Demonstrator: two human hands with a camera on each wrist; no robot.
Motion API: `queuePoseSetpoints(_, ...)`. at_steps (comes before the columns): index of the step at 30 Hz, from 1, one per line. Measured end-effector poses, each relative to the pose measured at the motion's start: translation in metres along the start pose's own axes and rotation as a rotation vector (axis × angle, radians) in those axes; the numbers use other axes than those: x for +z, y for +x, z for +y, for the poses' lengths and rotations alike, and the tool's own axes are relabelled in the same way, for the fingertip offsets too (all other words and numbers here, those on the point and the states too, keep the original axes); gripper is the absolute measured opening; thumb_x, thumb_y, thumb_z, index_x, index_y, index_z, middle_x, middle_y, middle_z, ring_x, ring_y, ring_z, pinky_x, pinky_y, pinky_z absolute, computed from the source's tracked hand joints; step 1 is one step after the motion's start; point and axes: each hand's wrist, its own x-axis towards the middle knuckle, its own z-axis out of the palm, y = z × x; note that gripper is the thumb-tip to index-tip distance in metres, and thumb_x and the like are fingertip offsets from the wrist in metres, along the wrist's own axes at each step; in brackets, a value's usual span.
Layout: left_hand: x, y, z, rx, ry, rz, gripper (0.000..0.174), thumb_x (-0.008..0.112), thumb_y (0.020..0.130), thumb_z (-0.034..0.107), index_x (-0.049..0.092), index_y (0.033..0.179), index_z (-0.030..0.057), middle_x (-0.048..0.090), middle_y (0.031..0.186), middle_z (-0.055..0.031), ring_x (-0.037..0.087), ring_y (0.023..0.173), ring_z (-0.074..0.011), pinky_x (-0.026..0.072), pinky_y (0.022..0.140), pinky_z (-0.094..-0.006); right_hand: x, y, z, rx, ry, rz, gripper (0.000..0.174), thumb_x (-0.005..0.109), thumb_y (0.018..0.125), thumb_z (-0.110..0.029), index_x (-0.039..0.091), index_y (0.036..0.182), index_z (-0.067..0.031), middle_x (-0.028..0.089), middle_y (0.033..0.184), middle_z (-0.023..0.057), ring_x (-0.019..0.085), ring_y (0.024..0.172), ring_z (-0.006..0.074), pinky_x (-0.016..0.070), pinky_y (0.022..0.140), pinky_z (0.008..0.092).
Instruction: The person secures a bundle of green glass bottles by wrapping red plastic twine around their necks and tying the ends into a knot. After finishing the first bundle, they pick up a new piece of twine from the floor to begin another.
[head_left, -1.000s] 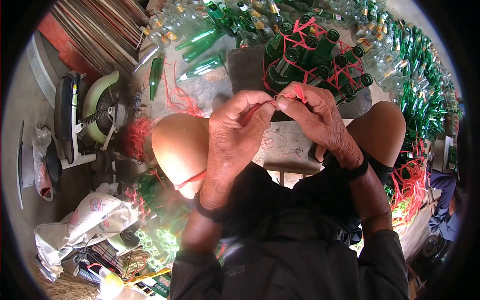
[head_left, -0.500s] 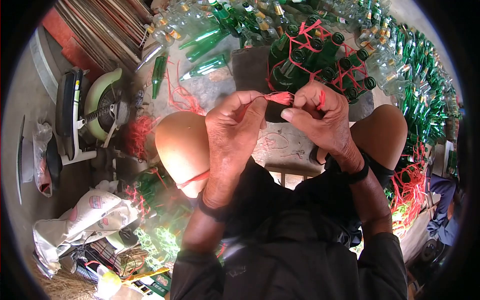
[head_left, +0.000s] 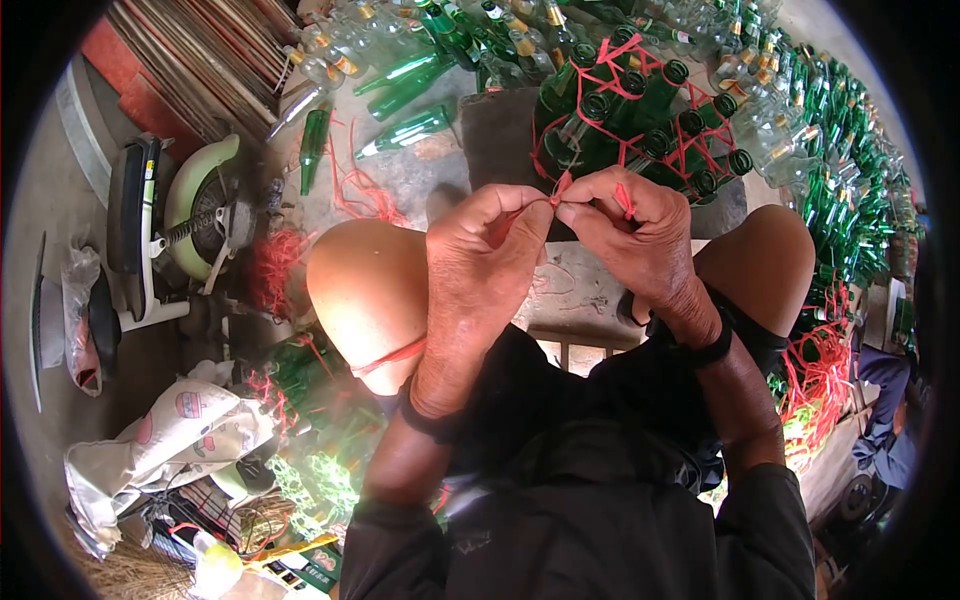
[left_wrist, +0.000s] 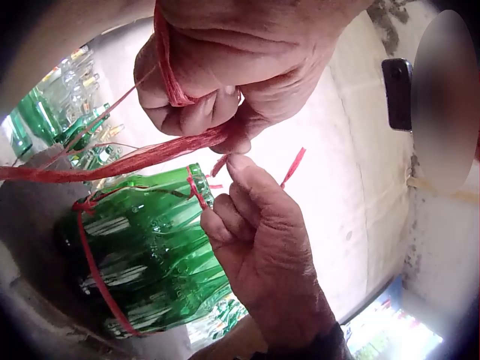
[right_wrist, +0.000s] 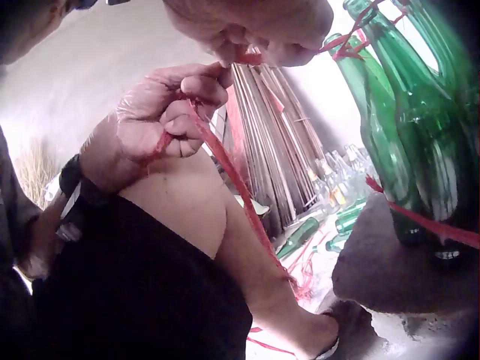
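Note:
In the head view the left hand [head_left: 484, 265] and right hand [head_left: 640, 240] meet fingertip to fingertip over the lap. Between them they pinch a red plastic strand [head_left: 562, 186]. A long red ribbon [left_wrist: 112, 166] runs through the curled left fingers in the left wrist view. A short red end [head_left: 625, 200] sticks out between the right fingers. Just beyond the hands stands a bundle of green bottles [head_left: 640, 110], laced around the necks with red strips and banded lower down [left_wrist: 101, 274].
Loose green bottles [head_left: 405, 132] lie on the floor at the upper left, near a red strip tangle [head_left: 372, 200]. Many bottles [head_left: 840, 150] fill the right side. A wheeled frame [head_left: 150, 240] and a printed bag [head_left: 180, 440] are at the left.
The hands drew apart half a second ago with red strands stretched between them, and their fingertips are together again now. The right hand has moved left.

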Motion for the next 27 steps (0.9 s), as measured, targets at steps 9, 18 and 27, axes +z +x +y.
queuePoseSetpoints(9, -0.0007, -0.0006, -0.0001, 0.018, 0.039, -0.015, 0.010, 0.071, 0.101, 0.008, 0.076, 0.106, 0.0002, 0.065, 0.072, 0.0014, 0.055, 0.062, -0.0022, 0.0422, 0.054, -0.0195, 0.0041, -0.0023, 0.0052, -0.036, -0.023, 0.026, 0.009, 0.078, 0.088, -0.002, 0.073, 0.095, -0.0026, 0.068, 0.074, 0.0012, 0.056, 0.069, 0.0010, 0.0496, 0.061, 0.0233)
queuePoseSetpoints(18, 0.0010, 0.0008, -0.0039, 0.017, 0.042, 0.009, 0.008, 0.072, 0.099, 0.005, 0.077, 0.103, 0.0001, 0.066, 0.072, 0.0014, 0.056, 0.062, -0.0022, 0.0428, 0.054, -0.0198, 0.0082, -0.0015, 0.0086, -0.107, -0.029, 0.037, 0.011, 0.071, 0.085, 0.004, 0.072, 0.093, -0.0042, 0.070, 0.075, -0.0015, 0.058, 0.066, 0.0011, 0.0485, 0.060, 0.0217)
queuePoseSetpoints(27, -0.0005, 0.0020, -0.0039, 0.013, 0.085, -0.019, 0.008, 0.071, 0.098, 0.004, 0.076, 0.102, -0.0019, 0.066, 0.073, 0.0011, 0.056, 0.062, -0.0028, 0.0419, 0.054, -0.0202, 0.0088, -0.0009, 0.0093, -0.120, -0.046, 0.015, 0.013, 0.074, 0.081, 0.003, 0.072, 0.093, -0.0037, 0.068, 0.073, 0.0060, 0.059, 0.063, 0.0073, 0.0504, 0.060, 0.0267)
